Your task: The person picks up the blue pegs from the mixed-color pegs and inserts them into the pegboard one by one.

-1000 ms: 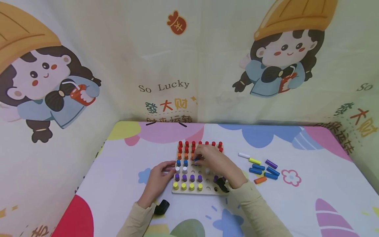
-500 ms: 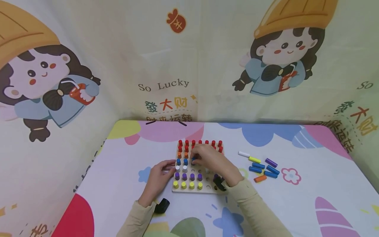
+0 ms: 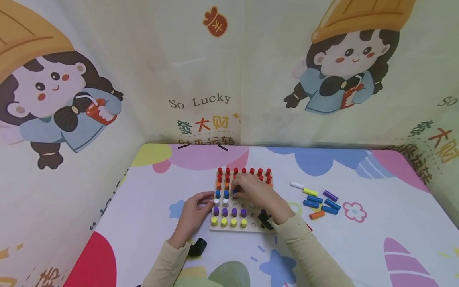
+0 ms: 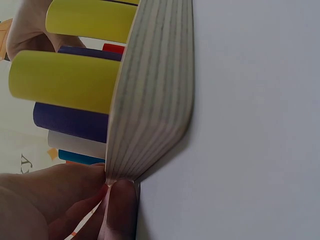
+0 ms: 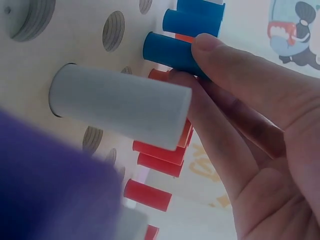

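Right hand (image 3: 259,194) has shifted left, pinching a smooth blue cylinder (image 5: 171,52), while the spread left hand (image 3: 191,213) touches a layered-wood board (image 4: 156,85).

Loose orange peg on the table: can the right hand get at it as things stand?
Probably: nothing visibly blocks the loose orange peg, though the right hand pinches a blue peg.

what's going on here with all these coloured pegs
A person's right hand pinches a blue peg in its fingers at the blue row of a pegboard; whether it is fully seated is hard to tell. The left hand touches the board's left edge. Rows of coloured pegs stand in the board, red at the back, yellow in front, with some holes empty. Loose pegs lie on the table to the right.
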`<state>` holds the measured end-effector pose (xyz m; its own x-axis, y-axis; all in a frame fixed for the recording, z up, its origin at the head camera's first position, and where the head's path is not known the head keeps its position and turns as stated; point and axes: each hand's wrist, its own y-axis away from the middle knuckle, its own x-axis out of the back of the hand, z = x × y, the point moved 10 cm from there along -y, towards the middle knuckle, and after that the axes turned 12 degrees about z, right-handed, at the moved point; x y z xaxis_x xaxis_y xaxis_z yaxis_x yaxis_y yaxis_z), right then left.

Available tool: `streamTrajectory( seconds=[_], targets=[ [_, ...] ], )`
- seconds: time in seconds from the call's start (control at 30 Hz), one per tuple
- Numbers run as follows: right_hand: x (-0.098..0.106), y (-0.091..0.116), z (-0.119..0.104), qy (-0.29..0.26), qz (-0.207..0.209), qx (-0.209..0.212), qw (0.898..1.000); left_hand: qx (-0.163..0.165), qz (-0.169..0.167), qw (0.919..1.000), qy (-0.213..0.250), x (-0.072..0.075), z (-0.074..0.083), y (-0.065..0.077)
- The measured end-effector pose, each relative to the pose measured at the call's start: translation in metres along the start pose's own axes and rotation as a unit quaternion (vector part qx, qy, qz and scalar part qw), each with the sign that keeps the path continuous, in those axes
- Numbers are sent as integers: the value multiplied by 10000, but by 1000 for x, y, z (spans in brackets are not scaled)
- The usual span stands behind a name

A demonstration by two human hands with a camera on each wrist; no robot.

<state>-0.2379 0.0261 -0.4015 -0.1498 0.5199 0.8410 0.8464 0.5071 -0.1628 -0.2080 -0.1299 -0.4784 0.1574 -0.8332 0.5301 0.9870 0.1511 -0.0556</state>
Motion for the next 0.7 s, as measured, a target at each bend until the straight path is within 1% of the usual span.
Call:
streamTrajectory(
  seconds=[0.27, 0.47, 0.7],
  targets=[
    [-1, 0, -1, 108, -47, -7, 9999, -13, 0, 10000, 35, 1, 2, 0],
    [0, 0, -3, 147, -24, 71, 9999, -74, 22, 10000, 14, 2, 4, 0],
    [-1, 0, -3, 118, -45, 40, 9999, -68, 24, 10000, -15, 1, 4, 1]
  ],
)
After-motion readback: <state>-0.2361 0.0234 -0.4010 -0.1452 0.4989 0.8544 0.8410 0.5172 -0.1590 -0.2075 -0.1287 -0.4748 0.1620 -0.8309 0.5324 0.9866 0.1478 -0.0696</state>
